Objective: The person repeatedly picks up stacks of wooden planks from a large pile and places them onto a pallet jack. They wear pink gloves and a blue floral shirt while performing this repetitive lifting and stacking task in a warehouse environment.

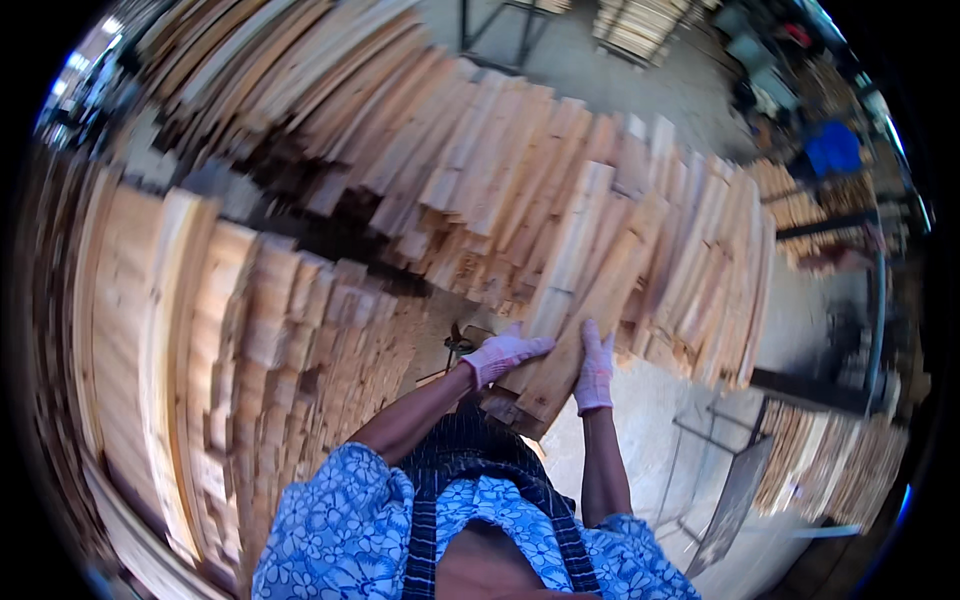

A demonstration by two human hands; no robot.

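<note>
- Two long, flat wooden boards [585, 300] of pale tan, rough-sawn wood are held together, one laid beside the other, slightly overlapped.
- They are tilted, with the near ends low by the striped apron [470, 455] and the far ends raised against the stack of planks [480, 170].
- The left board [565, 255] is lighter in tone; the right board [600, 310] is more orange-brown.
- The near ends are cut square and are seen just above the apron; a darker end face is shown there.
</note>
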